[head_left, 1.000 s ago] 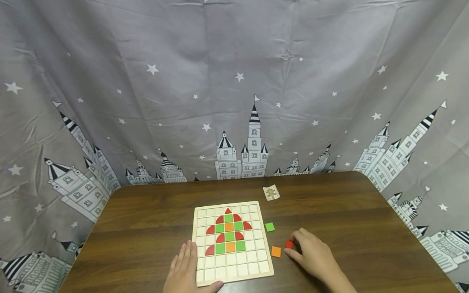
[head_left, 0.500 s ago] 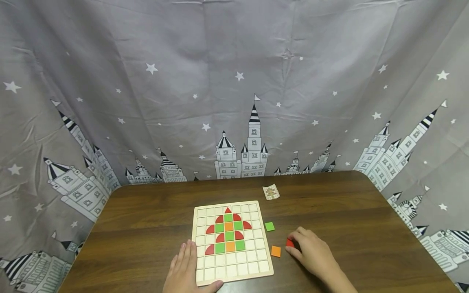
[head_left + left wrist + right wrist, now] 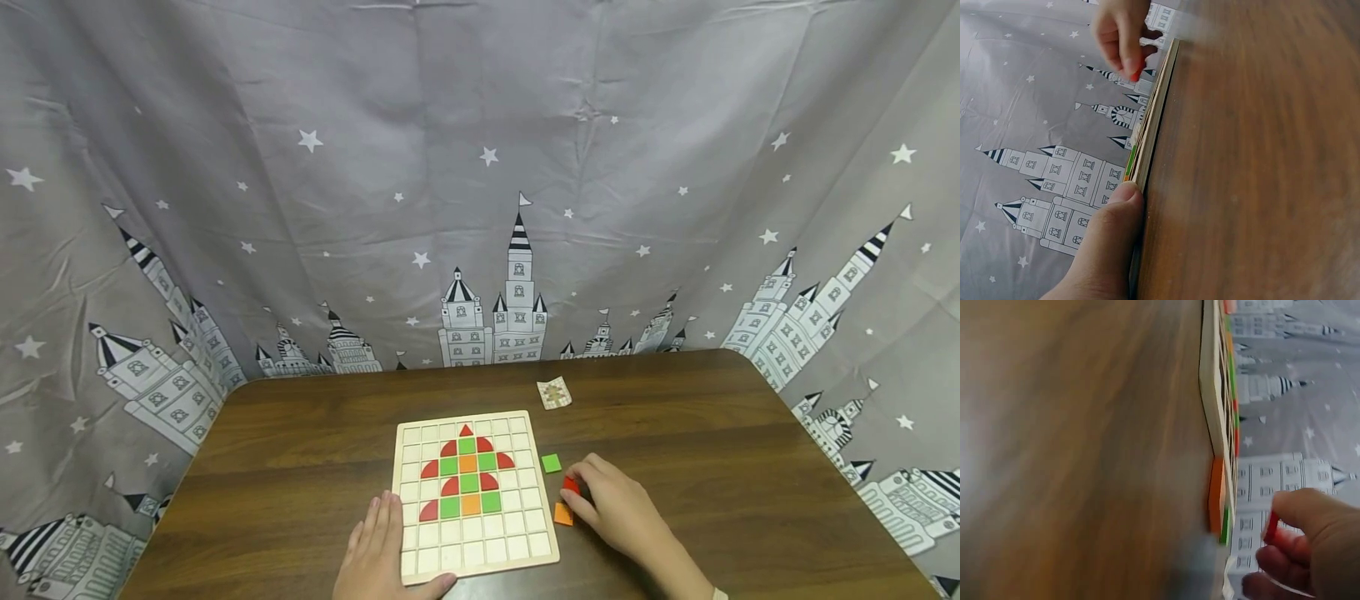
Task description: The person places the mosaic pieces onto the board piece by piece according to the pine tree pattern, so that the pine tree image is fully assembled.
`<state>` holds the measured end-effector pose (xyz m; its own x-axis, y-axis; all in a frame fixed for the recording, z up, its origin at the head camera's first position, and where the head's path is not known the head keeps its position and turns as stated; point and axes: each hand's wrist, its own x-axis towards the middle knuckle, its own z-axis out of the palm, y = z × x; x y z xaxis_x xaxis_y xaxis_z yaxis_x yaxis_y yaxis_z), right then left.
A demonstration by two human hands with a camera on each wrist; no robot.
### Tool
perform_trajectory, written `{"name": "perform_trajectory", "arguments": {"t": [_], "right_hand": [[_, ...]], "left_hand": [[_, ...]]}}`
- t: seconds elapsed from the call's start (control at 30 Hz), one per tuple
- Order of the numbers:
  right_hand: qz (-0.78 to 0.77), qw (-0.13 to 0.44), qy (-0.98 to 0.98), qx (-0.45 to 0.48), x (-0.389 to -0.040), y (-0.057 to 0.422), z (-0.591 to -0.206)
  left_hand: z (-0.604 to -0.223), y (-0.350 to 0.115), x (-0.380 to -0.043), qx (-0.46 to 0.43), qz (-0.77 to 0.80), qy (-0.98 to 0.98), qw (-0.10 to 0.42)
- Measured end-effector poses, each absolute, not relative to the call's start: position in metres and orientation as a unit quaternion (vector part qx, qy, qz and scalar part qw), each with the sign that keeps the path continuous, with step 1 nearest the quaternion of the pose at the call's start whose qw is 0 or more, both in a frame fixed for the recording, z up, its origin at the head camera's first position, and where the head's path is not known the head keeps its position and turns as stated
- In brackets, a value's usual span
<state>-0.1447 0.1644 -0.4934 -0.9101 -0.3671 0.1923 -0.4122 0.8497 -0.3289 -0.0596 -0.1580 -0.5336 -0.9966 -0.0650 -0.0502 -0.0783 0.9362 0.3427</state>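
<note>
A wooden grid board (image 3: 517, 547) lies on the table, with red, green and orange tiles set in a tree-like pattern. My left hand (image 3: 377, 552) rests at its near left corner, fingers straight along the left side and thumb at the front edge. Just right of the board, my right hand (image 3: 621, 510) pinches a red tile (image 3: 571, 483) between thumb and fingers; the grip hides the tile's full shape. In the right wrist view the red tile (image 3: 1271, 526) is held above the table. An orange square tile (image 3: 563, 514) lies partly beneath the right hand's thumb side.
A green square tile (image 3: 551, 463) lies beside the board's right edge. Farther back is a small patterned paper card (image 3: 554, 393). The brown wooden table (image 3: 300, 450) ends at a grey curtain (image 3: 360, 208) printed with castles and stars.
My right hand has picked up the red tile from the table and moved left with it, toward the board. My left hand has stayed in place.
</note>
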Motion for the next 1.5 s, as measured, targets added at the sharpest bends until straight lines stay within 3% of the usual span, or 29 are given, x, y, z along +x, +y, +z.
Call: {"name": "perform_trajectory", "arguments": {"t": [0.6, 1.2, 1.5], "right_hand": [[0.15, 0.035, -0.942, 0.297, -0.153, 0.099, -0.493], [0.118, 0.04, -0.939, 0.322, -0.153, 0.093, -0.494], [0.118, 0.039, -0.938, 0.324, -0.156, 0.094, -0.495]], "left_hand": [[-0.535, -0.158, -0.061, -0.035, 0.177, 0.983, 0.022], [-0.53, -0.157, -0.061, -0.043, 0.182, 0.982, 0.03], [-0.535, -0.158, -0.063, -0.036, 0.176, 0.984, 0.007]]}}
